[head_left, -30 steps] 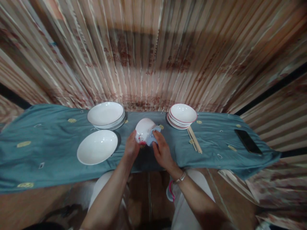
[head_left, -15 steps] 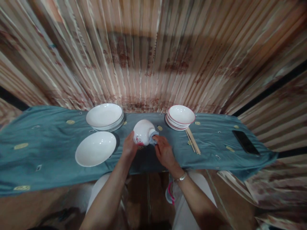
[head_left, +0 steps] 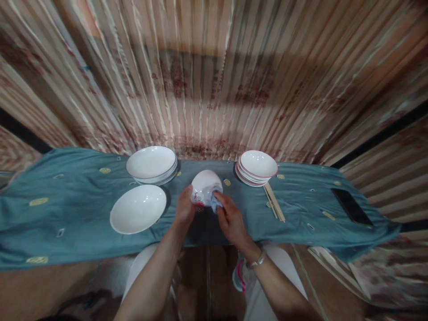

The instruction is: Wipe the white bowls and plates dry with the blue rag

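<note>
That bowl [head_left: 202, 182] looks like smooth, glossy ceramic, the rag [head_left: 215, 203] crumpled cloth. Those sticks [head_left: 275, 203] seem matt wood; the tablecloth [head_left: 83, 200] has a satiny sheen.

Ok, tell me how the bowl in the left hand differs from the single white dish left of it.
The bowl is held in the left hand; the dish sits unheld on the tablecloth. The bowl shows its outside to the camera, the dish its inside. The bowl bears a red pattern; the dish's visible surface is plain. The bowl looks smaller than the dish. Both are white and glossy.
</note>
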{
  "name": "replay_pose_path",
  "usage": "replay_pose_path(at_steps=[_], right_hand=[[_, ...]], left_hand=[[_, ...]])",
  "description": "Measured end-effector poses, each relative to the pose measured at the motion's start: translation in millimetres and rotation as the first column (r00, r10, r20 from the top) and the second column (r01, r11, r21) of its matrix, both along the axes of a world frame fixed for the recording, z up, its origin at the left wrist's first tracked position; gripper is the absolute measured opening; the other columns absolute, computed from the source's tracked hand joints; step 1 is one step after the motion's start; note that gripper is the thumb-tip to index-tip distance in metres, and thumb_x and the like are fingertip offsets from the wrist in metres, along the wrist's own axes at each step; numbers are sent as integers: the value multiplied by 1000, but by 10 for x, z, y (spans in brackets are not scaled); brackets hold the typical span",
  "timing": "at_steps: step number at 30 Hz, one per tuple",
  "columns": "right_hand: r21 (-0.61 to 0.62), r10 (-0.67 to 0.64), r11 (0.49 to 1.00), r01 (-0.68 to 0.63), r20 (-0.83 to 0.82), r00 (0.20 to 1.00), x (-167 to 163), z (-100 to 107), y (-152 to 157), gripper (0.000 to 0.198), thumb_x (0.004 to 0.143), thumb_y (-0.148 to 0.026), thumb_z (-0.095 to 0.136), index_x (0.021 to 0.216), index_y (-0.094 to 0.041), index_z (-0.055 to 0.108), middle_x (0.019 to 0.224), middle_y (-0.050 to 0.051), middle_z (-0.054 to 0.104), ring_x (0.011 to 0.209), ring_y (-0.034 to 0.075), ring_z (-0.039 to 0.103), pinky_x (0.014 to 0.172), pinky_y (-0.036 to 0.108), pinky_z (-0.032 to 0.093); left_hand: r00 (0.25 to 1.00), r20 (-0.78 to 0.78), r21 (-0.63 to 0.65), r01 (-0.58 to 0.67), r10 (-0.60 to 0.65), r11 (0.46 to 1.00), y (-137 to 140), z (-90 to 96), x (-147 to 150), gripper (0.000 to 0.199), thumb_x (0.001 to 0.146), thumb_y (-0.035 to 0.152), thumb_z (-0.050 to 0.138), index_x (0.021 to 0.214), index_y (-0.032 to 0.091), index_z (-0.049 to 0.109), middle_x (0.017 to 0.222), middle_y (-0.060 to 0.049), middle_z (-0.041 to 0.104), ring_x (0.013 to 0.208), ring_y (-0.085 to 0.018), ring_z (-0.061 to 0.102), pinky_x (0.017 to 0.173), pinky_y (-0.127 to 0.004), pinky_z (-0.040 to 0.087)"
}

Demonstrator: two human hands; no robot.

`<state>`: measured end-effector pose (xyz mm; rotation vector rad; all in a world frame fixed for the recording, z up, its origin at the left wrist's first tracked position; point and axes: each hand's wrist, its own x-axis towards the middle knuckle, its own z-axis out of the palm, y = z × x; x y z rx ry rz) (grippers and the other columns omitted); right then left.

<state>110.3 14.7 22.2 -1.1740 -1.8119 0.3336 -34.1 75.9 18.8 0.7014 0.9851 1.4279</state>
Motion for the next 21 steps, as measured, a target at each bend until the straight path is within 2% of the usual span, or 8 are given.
replay_pose_path(at_steps=[4, 7, 10, 14, 21], right_hand=[[111, -24, 994, 7, 157, 987, 75, 37, 36, 54, 92, -10, 36, 145, -21, 42, 141, 12, 52, 135, 22, 44, 113, 48, 40], [123, -7, 992, -30, 289, 957, 73, 29, 87, 55, 91, -8, 37, 145, -16, 41, 145, 15, 47, 141, 24, 36, 115, 50, 37], [108, -18, 994, -22, 353, 935, 29, -1, 125, 53, 90, -11, 42, 142, -15, 45, 144, 17, 47, 142, 27, 33, 115, 54, 35], [110, -75, 993, 42, 312, 947, -4, -20, 151, 47, 93, -20, 45, 140, -17, 47, 141, 18, 47, 139, 29, 38, 114, 55, 36], [77, -214, 975, 206, 108, 971, 41, -13, 178, 44, 96, -33, 46, 136, -15, 47, 133, 19, 50, 128, 29, 47, 107, 51, 43]], left_hand=[[997, 70, 33, 29, -32, 999, -11, 14, 30, 31, 79, 48, 65, 80, 17, 69, 74, -8, 68, 80, -25, 66, 72, -36, 50], [994, 86, 72, 57, -64, 996, -34, 24, 54, 31, 77, 46, 67, 83, 16, 70, 74, -7, 69, 74, -22, 64, 68, -34, 49], [992, 96, 84, 69, -77, 994, -42, 9, 53, 31, 73, 44, 72, 80, 15, 68, 70, -5, 67, 63, -18, 60, 61, -31, 46], [983, 149, 36, 106, -111, 994, -28, -34, 44, 34, 69, 45, 75, 80, 15, 67, 69, -3, 67, 61, -16, 59, 59, -30, 46], [981, 146, 36, 127, -131, 991, -69, -75, 75, 34, 70, 45, 76, 81, 15, 66, 68, 0, 64, 60, -13, 57, 59, -27, 45]])
